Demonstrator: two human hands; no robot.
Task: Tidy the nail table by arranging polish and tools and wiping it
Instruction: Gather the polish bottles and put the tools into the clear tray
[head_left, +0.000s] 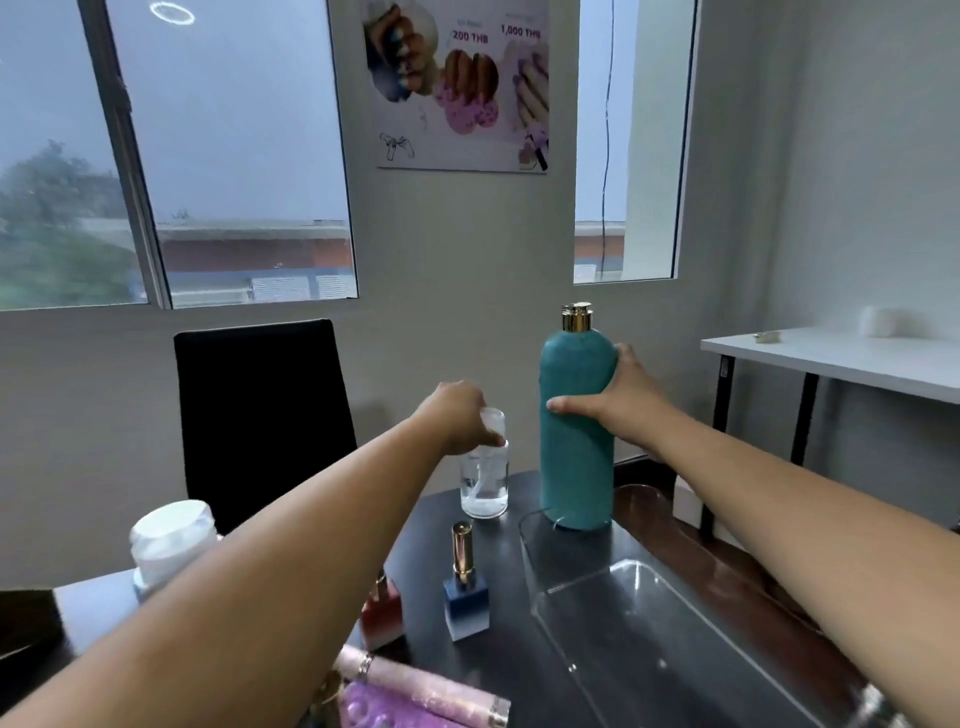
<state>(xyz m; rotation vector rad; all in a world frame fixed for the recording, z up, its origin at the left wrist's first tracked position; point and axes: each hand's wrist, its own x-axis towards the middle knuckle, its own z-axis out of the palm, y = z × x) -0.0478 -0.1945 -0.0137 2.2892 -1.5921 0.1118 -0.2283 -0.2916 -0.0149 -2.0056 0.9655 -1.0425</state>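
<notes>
My right hand (618, 402) grips a tall teal bottle (574, 467) with a gold cap; its base stands at the far end of a clear plastic tray (670, 618). My left hand (460, 415) holds the top of a small clear spray bottle (484, 480) standing on the dark table (498, 660). A blue nail polish bottle (466, 597) with a gold cap stands in front of it. A reddish polish bottle (383, 613) is partly hidden by my left forearm.
A white-lidded jar (171, 540) stands at the left. Pink and purple glittery items (415, 696) lie at the near edge. A black chair (260, 415) stands behind the table. A white side table (831, 358) is at the right.
</notes>
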